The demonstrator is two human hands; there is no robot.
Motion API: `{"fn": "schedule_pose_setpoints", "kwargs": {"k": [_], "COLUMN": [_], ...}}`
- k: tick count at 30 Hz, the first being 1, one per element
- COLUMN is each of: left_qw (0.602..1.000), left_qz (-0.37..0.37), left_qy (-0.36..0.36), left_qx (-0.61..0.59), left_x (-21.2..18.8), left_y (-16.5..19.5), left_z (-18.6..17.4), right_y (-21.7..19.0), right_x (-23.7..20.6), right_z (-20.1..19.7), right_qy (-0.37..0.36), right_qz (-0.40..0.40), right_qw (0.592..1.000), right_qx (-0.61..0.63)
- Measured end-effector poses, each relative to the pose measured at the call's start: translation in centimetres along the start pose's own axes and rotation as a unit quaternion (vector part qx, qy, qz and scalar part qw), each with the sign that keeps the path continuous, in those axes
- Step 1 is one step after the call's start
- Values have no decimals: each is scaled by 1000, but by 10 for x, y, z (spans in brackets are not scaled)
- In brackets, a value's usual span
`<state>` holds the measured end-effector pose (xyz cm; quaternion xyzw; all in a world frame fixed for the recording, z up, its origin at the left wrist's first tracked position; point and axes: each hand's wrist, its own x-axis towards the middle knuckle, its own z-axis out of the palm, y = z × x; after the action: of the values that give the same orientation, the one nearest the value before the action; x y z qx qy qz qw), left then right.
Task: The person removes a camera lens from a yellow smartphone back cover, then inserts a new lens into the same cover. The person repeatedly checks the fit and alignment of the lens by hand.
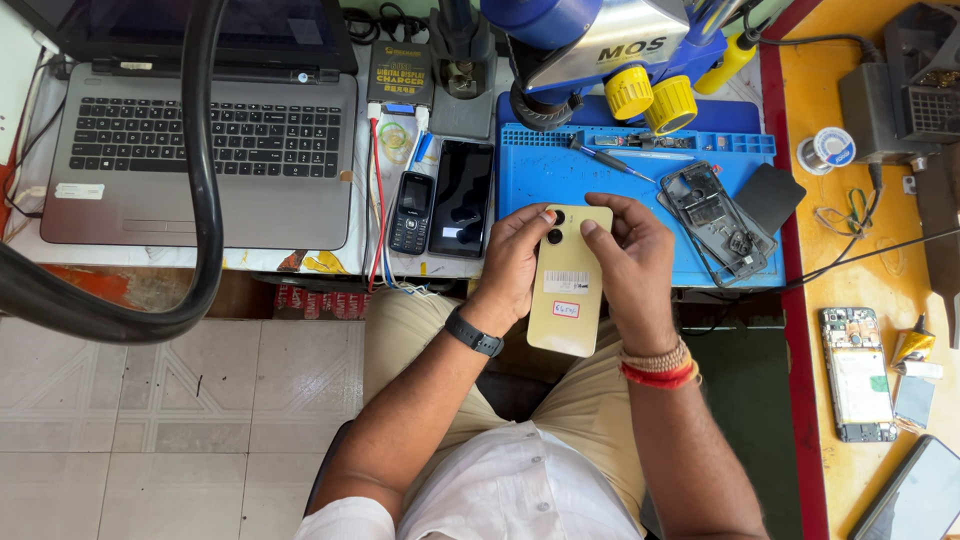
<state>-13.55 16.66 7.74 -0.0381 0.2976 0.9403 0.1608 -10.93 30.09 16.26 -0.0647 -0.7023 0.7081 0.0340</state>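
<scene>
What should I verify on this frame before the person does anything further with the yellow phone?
1. Both hands on the phone: ok. The left hand and right hand grip the yellow smartphone by its sides, back facing up.
2. Thumbs near the camera lenses: ok, both rest at the top end.
3. Phone supported from below: not ok, it is held above the lap, off the blue work mat.
4. Back cover seam open or closed: cannot tell.
5. Screwdriver within reach: ok, it lies on the mat.
6. Mat space: not ok, an opened phone frame lies on its right part.
</scene>
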Motion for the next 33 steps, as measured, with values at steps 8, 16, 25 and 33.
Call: {"fn": "schedule_pose_setpoints", "kwargs": {"k": [8, 16, 25, 33], "left_qw": [992, 994, 980, 842], "left_qz": [60, 40, 62, 267], "left_qy": [14, 21, 23, -7], "left_qx": [113, 104, 187, 469], "left_x": [0, 4, -2, -34], "left_y": [-11, -11, -7, 20], "left_z": [5, 3, 9, 35], "right_y": [17, 25, 25, 24], "right_x": [17, 22, 24, 6], "right_z": [-2, -7, -8, -9], "right_qy": [-24, -25, -9, -50], "right_qz": [25, 44, 71, -37], "right_qw": [999, 999, 997, 995], "right_qx": [-3, 6, 10, 77]}}
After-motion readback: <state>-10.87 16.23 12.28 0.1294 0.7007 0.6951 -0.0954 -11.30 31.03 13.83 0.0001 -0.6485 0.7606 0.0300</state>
